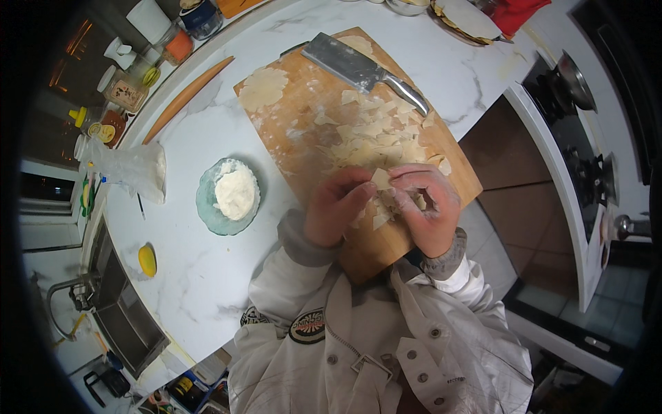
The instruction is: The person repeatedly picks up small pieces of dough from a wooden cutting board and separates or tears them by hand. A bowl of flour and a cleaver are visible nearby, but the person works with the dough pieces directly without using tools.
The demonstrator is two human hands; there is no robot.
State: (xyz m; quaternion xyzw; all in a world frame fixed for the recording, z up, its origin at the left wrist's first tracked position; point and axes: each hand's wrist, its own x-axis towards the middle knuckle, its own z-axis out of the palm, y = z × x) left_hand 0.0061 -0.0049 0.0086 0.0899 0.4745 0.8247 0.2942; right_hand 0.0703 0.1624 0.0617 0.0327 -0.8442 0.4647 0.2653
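Observation:
My left hand (340, 203) and my right hand (426, 204) pinch a small flat piece of dough (381, 179) between them, over the near part of a wooden cutting board (375, 248). Just beyond my hands lies a loose heap of cut dough pieces (380, 142). Across the board's far side rests a cleaver (344, 63) with a metal handle. A thin round of rolled dough (264, 89) lies at the far left corner, and another is partly hidden behind the blade. White flour dusts the wood.
Left of the board stands a glass bowl of flour (204, 203). Farther left are a tapered rolling pin (189, 99), a plastic bag (139, 165), a yellow fruit (147, 260) and several jars (122, 92). A sink (126, 310) is at lower left, a stove (556, 124) at right.

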